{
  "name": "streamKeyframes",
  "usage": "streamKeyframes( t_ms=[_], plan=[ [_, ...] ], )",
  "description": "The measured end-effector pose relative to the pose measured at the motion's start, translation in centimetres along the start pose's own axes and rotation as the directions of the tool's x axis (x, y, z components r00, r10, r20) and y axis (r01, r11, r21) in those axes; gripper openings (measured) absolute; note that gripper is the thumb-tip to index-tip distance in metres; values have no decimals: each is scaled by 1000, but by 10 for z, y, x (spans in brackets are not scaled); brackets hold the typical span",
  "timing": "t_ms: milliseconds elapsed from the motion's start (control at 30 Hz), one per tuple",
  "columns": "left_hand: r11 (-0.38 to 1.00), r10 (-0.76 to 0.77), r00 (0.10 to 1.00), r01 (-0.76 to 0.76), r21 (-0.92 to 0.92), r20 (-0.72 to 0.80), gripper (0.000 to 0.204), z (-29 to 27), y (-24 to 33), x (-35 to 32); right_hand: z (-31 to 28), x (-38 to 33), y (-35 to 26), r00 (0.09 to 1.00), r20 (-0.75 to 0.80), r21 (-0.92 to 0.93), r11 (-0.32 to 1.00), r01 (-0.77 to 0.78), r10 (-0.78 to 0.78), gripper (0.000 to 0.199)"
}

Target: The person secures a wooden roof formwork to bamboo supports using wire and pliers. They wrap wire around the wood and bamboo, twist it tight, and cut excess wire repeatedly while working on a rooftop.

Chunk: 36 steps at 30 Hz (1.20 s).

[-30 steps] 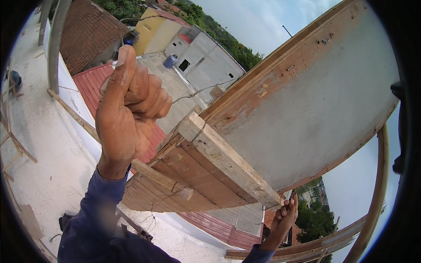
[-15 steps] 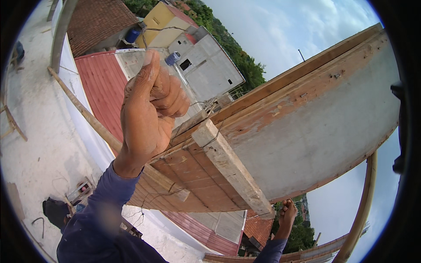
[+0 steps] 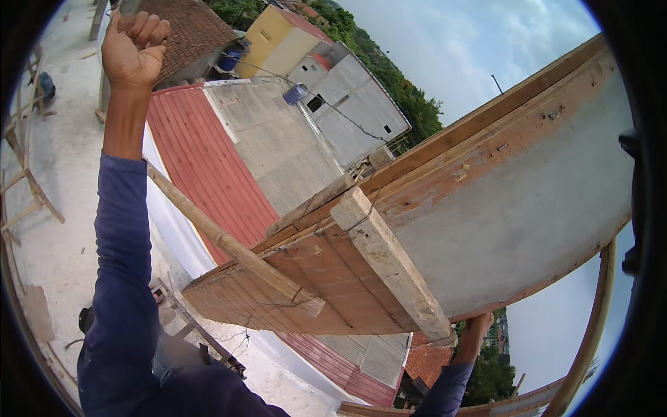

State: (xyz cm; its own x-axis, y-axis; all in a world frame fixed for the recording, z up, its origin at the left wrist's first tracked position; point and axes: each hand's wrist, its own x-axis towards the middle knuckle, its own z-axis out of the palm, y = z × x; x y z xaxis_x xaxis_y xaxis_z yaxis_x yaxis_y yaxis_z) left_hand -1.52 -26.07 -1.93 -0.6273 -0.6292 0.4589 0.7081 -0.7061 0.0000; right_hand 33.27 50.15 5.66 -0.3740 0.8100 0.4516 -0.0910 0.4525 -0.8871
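Observation:
My left hand (image 3: 133, 54) is raised high at the upper left, its fingers closed round the end of a thin wire (image 3: 333, 108). From that fist the wire runs slackly down to the right, toward the top of a curved wooden formwork panel (image 3: 500, 201). A rough timber batten (image 3: 392, 260) stands across the panel's face, with wire looped near its upper end. Low on the right, my right hand (image 3: 474, 335) is at the panel's bottom edge, beside the batten's lower end. Its fingers look curled but are partly hidden; what they hold cannot be made out.
A bamboo pole (image 3: 233, 247) slants against the panel, and another curved pole (image 3: 587, 326) rises at the right. Below lie a red metal roof (image 3: 208, 153) and a pale floor (image 3: 62, 229) with a wooden trestle (image 3: 28, 174). A loose wire (image 3: 244, 337) hangs beneath the panel.
My left hand has moved up and left, drawing the wire out into a long line. The right hand has moved slightly right and up against the panel's lower edge. The view has shifted a little.

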Motion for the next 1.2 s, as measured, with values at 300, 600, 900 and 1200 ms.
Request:
streamKeyframes(
  t_ms=[300, 600, 900, 1200],
  plan=[
    [983, -138, 830, 182, -27, 541, 40, 50, 20, 3, 10, -22, 1, 999, 35, 55, 998, 36, -38, 25],
    [980, -191, 803, 126, 153, 565, 34, 98, -3, -12, 15, -22, -1, 999, 24, 87, 996, 28, -30, 16],
    [976, -192, 796, 94, 196, 574, 30, 115, -7, -12, -1, -19, 8, 992, 117, -45, 998, -36, 41, 17],
    [977, -175, 790, 63, 205, 588, 27, 121, -8, -15, 15, -22, 7, 996, 73, -11, 998, -59, 59, 21]
  ],
)
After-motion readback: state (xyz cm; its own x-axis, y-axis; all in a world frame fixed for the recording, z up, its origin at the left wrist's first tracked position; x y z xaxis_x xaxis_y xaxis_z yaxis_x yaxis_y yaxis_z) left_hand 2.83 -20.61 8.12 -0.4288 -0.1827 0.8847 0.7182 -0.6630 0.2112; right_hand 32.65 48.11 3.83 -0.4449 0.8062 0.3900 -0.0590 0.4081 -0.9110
